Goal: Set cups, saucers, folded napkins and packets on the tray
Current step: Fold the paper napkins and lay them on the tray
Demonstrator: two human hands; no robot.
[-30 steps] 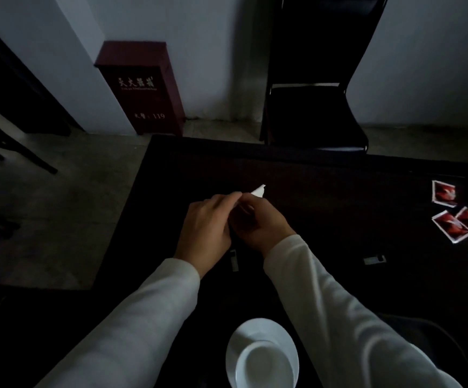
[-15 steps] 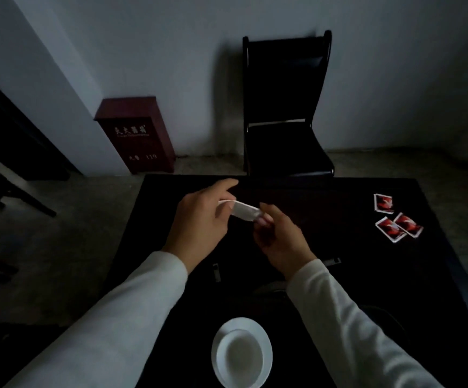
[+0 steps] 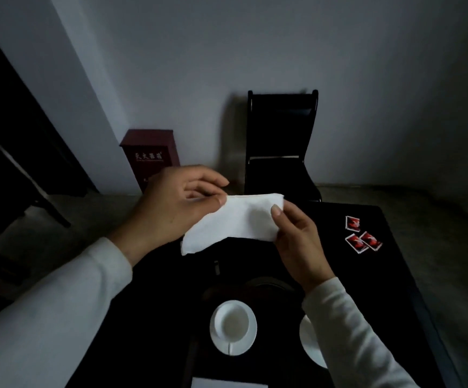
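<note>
Table (image 3: 339,289), dark, flat, rectangular, fills the lower frame; black straight-backed chair (image 3: 280,152) stands beyond its far edge, dark red box with pale lettering (image 3: 150,155) on the floor to the left of it. Your white soft cloth napkin (image 3: 235,222) is held up in the air over the table's middle, partly folded, matte and a little rumpled, long axis running from lower left up to upper right. Your left hand (image 3: 171,208) pinches its upper edge between thumb and forefinger, other fingers curled loosely. Your right hand (image 3: 300,245) grips its right end, thumb on the front face, fingers behind, closed on the cloth. White round ceramic cup on a white saucer (image 3: 233,327) sits near you, below the napkin. Second white round dish (image 3: 311,345) just right of it, mostly hidden by your right sleeve. Three small red packets with white borders (image 3: 363,235) lie flat at the table's far right, well apart from the napkin.
</note>
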